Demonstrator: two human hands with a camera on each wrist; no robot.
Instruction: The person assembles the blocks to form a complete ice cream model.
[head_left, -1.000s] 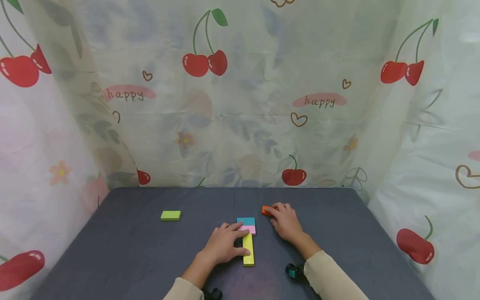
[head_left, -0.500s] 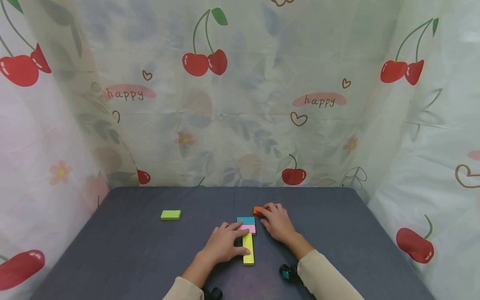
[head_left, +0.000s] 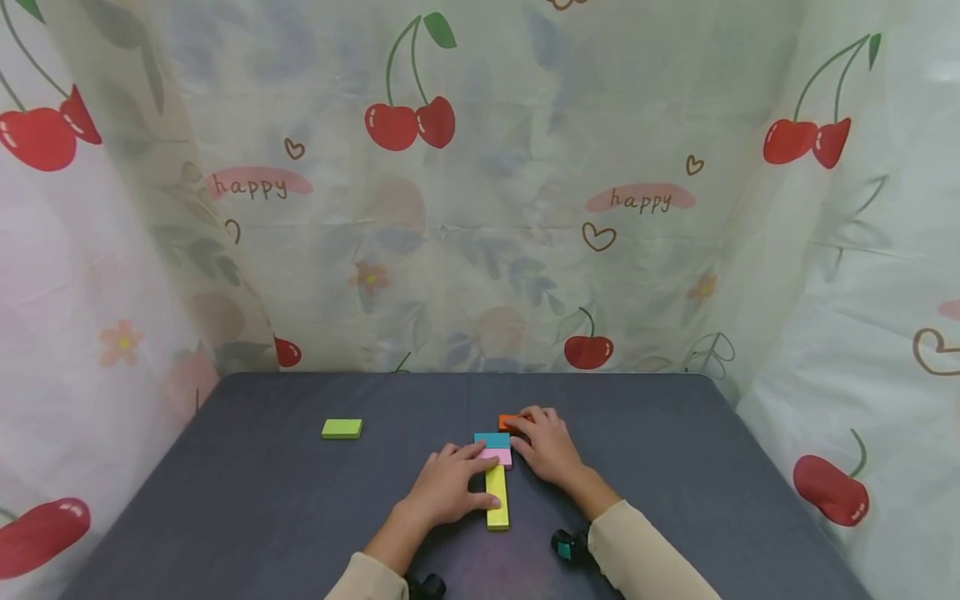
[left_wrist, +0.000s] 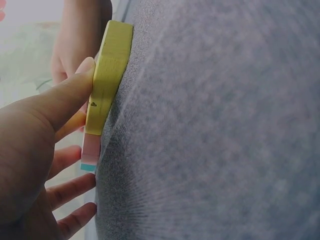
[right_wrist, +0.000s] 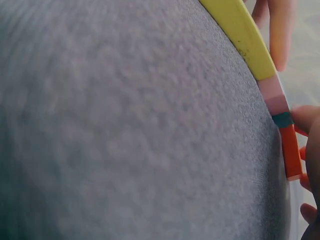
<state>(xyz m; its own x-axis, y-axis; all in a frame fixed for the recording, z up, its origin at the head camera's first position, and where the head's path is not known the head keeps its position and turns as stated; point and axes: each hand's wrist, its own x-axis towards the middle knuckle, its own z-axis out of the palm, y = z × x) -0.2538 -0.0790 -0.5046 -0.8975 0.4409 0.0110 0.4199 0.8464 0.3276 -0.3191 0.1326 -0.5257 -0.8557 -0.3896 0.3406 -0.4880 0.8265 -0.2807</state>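
On the dark table, a long yellow block (head_left: 497, 485), a pink block (head_left: 502, 457) and a blue block (head_left: 492, 440) line up in a column. My left hand (head_left: 442, 487) rests against its left side, thumb (left_wrist: 75, 90) on the yellow block and other fingers spread by the pink and blue ones. My right hand (head_left: 551, 450) pinches an orange block (head_left: 506, 422) just beyond the blue block, partly hidden by the fingers. In the right wrist view that orange block (right_wrist: 291, 152) appears at the end of the row, against the blue block.
A light green block (head_left: 342, 429) lies apart at the back left of the table (head_left: 262, 483). Cherry-patterned curtains (head_left: 480, 192) hang behind and on both sides. Black straps with devices (head_left: 567, 545) sit at the wrists.
My right hand has slid the orange block leftward and slightly nearer, from right of the column to just behind the blue block. My left hand and the other blocks have stayed put.
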